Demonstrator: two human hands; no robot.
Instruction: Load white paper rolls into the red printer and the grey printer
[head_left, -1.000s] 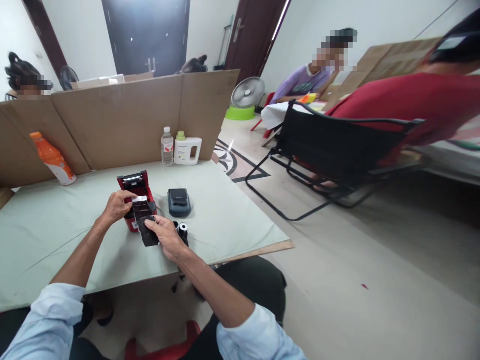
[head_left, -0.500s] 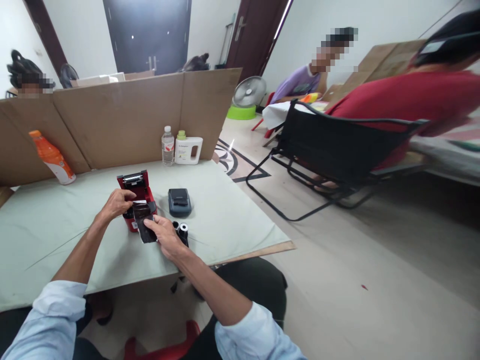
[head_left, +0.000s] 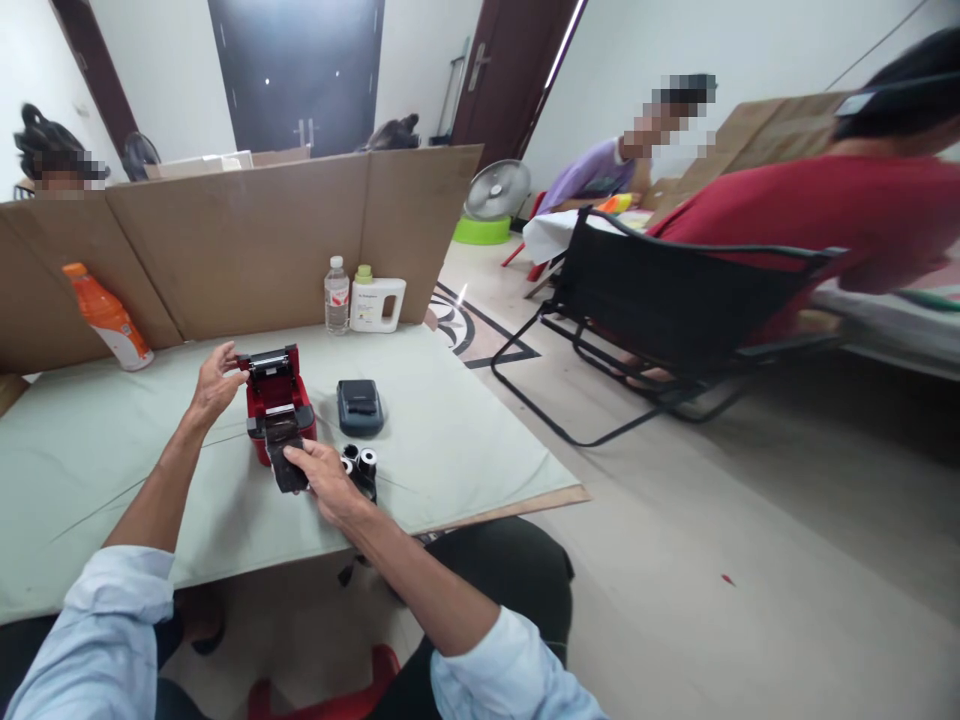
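A small red and black label printer (head_left: 300, 398) stands on the table with its lid raised. My left hand (head_left: 213, 385) is at the left corner of that lid, fingers apart, and I cannot tell if they touch it. A dark, glossy strip (head_left: 283, 433) runs from the front of the printer towards me. My right hand (head_left: 324, 472) pinches its near end between thumb and fingers. Beside this hand are several small black-and-white rolls (head_left: 367, 459), partly covered by it. A dark grey-blue compact device (head_left: 360, 407) lies right of the printer.
A cardboard screen (head_left: 247, 255) edges the back of the pale-covered table (head_left: 150, 440). Against it stand an orange bottle (head_left: 109, 318), a clear water bottle (head_left: 337, 296) and a white jug (head_left: 377, 304). A black folding chair (head_left: 660, 310) holds a person in red at right.
My left hand has let go of the strip's upper part inside the printer and moved up and left to the lid. My right hand keeps the strip, slightly lower.
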